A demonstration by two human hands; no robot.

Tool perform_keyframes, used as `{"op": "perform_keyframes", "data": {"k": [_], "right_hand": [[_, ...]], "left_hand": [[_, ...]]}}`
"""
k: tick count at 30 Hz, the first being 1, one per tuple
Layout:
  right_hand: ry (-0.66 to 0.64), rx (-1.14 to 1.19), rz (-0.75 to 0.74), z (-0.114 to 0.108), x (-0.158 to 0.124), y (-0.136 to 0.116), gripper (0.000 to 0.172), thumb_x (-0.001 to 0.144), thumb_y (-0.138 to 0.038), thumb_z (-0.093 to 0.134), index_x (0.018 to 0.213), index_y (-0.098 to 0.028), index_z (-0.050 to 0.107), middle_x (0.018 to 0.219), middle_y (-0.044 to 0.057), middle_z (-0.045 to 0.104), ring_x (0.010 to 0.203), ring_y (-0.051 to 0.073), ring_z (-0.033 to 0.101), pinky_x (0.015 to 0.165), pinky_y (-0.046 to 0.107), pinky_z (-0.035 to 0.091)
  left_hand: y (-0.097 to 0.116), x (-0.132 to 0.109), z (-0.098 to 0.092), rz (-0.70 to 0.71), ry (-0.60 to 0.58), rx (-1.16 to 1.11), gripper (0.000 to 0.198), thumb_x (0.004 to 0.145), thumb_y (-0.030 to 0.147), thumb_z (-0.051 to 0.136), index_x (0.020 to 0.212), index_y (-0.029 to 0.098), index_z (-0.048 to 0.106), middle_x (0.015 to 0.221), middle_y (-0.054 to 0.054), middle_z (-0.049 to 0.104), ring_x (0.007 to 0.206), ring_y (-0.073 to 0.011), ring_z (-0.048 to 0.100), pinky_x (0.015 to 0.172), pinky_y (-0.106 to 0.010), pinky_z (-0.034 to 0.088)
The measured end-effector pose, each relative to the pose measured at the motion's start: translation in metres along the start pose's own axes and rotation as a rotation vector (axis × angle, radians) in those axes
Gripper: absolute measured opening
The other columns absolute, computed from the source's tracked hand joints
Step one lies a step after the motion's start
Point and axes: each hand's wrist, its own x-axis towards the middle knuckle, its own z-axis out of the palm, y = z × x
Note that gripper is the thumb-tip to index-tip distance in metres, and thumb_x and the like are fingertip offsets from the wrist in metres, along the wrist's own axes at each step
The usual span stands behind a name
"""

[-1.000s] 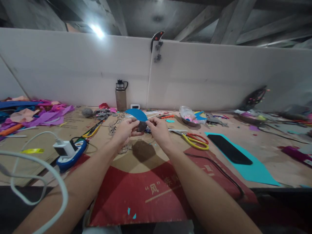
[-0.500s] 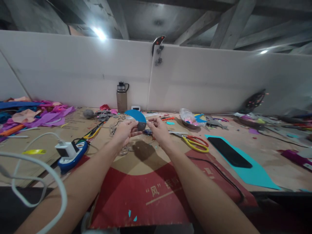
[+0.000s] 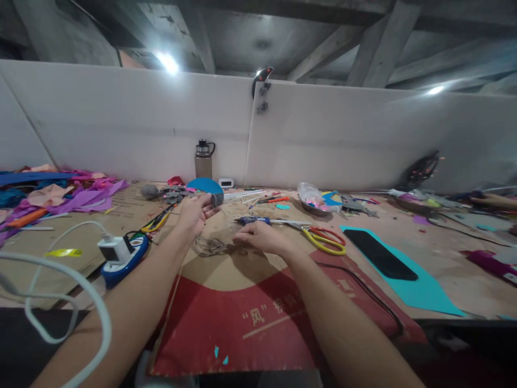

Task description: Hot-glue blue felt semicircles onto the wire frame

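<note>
My left hand (image 3: 194, 214) pinches a blue rounded sheet (image 3: 205, 186) with a grey patch (image 3: 218, 200) at its lower right edge, held up over the cardboard. Low over the board, my right hand (image 3: 260, 237) has its fingers curled and pointing left; whatever is at their tips is too small to make out. Just behind it lies a blue tool (image 3: 253, 220) with a whitish rod (image 3: 288, 222) running right. A loose coil of thin wire (image 3: 210, 247) rests between the two hands.
Scissors with red and yellow handles (image 3: 325, 240) and a black phone (image 3: 379, 253) on turquoise sheet lie right. Left are a blue power strip (image 3: 125, 264) with a white charger and purple scraps (image 3: 95, 196). A bottle (image 3: 203, 161) stands behind. A co-worker's arm (image 3: 495, 201) reaches in far right.
My right hand has left the blue sheet and come down toward the cardboard, below the blue tool. My left hand, still pinching the sheet, has shifted left.
</note>
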Motion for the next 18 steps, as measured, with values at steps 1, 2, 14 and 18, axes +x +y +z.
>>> {"op": "perform_keyframes", "data": {"k": [1,2,14,18], "right_hand": [[0.003,0.012,0.004,-0.004,-0.002,0.0,0.031,0.078,-0.041,0.05,0.074,-0.016,0.068,0.061,0.0,0.058,0.051,0.008,0.044,0.049,0.021,0.033],[0.038,0.021,0.012,-0.008,-0.003,0.002,0.033,0.08,-0.041,0.047,0.074,-0.016,0.068,0.063,0.0,0.06,0.051,0.009,0.046,0.05,0.021,0.034],[0.387,-0.434,0.403,-0.015,0.008,0.042,0.02,0.072,-0.024,0.061,0.086,-0.012,0.068,0.09,0.018,0.069,0.081,0.023,0.064,0.062,0.025,0.04],[0.381,-0.371,0.404,-0.01,0.016,0.049,0.019,0.069,-0.017,0.059,0.086,-0.013,0.068,0.088,0.015,0.07,0.076,0.022,0.064,0.06,0.025,0.041]], "left_hand": [[0.001,0.001,0.0,-0.02,0.004,-0.012,0.003,0.076,0.011,0.057,0.078,0.01,0.058,0.072,-0.01,0.068,0.063,-0.0157,0.066,0.061,-0.028,0.057],[0.002,0.001,0.001,-0.045,0.005,-0.025,0.004,0.077,0.012,0.056,0.078,0.009,0.059,0.072,-0.011,0.068,0.064,-0.0162,0.067,0.061,-0.027,0.057],[-0.003,-0.005,0.006,0.079,-0.068,0.089,0.004,0.075,0.013,0.061,0.074,0.009,0.06,0.073,-0.008,0.068,0.064,-0.0132,0.065,0.064,-0.03,0.058],[0.002,-0.006,0.007,0.168,-0.037,0.118,0.006,0.074,0.014,0.062,0.07,0.009,0.06,0.066,-0.004,0.065,0.061,-0.0113,0.064,0.067,-0.03,0.058]]}}
